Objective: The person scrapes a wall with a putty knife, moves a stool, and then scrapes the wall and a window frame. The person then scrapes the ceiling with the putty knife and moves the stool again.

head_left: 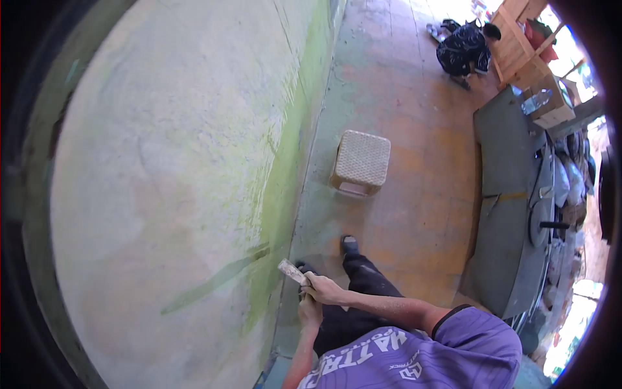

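Head view: right hand [322, 289] grip holds one scraper [293, 271]; left hand [310, 310] grip unclear.

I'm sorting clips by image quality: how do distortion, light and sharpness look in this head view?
Head view: strong fisheye bends the wall and floor, with a black vignette around the circle; daylight blows out the upper right edge; both hands and the scraper are reasonably sharp.

Purple printed T-shirt [414, 353], dark trousers [363, 292]

Right hand [322, 289] fisted, forearm bare and bent at the elbow; left hand [310, 310] just beneath it, seemingly loosely curled.
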